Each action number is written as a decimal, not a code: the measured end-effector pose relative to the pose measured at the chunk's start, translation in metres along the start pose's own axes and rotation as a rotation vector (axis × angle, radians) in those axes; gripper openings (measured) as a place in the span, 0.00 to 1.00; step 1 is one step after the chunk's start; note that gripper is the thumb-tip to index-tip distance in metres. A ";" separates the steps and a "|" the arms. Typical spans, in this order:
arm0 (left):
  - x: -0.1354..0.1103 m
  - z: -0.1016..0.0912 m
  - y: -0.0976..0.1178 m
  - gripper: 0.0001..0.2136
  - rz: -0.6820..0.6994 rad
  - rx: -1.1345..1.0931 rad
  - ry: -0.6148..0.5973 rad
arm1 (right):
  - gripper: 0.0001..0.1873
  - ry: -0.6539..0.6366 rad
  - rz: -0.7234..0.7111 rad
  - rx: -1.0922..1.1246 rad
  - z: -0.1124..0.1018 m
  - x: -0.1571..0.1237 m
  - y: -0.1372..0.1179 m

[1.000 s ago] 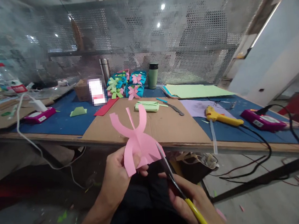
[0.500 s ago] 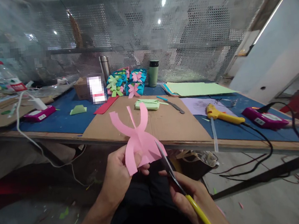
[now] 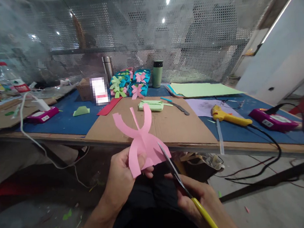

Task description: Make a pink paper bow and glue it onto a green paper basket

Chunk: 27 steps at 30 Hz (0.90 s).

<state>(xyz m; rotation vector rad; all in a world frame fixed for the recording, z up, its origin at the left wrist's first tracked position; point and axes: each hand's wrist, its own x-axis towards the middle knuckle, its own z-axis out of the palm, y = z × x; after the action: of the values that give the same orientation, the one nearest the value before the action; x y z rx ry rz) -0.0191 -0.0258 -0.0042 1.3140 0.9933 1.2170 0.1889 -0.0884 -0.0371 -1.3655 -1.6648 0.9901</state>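
A pink paper cutout point(image 3: 148, 143) with curved strips at its top and a wider lower part is pinched in my left hand point(image 3: 124, 171), thumb in front and fingers behind. My right hand point(image 3: 194, 193) grips a pair of scissors point(image 3: 206, 213) with yellow handles. The blades point up and to the left, across the right side of the pink paper. Part of the handles is hidden in my palm. Both hands are in front of the table edge, above my lap. On the cardboard sheet point(image 3: 104, 128) beyond them lies a folded light green paper packet point(image 3: 152, 106).
A grey blade point(image 3: 178, 107), a red strip point(image 3: 109, 107) and a yellow glue gun point(image 3: 230, 116) lie on the table. Behind are blue bundles with paper bows point(image 3: 138, 90), a green tumbler point(image 3: 157, 75) and green sheets point(image 3: 206, 89). Cables hang over the front edge at both sides.
The view has shifted slightly, so the table things appear a little further right. My hands, the pink paper and the scissors keep nearly the same arrangement.
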 end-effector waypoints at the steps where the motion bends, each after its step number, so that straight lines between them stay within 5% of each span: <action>1: 0.000 0.001 0.001 0.10 -0.003 -0.011 0.001 | 0.34 0.008 -0.004 0.000 0.000 0.000 0.001; 27: 0.000 -0.003 0.011 0.10 -0.062 -0.083 -0.040 | 0.31 -0.112 -0.033 -0.089 -0.030 0.009 -0.004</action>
<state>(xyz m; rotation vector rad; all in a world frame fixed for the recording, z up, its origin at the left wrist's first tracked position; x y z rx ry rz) -0.0228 -0.0268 0.0065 1.2291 0.9386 1.1687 0.2128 -0.0771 -0.0200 -1.3569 -1.8283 0.9998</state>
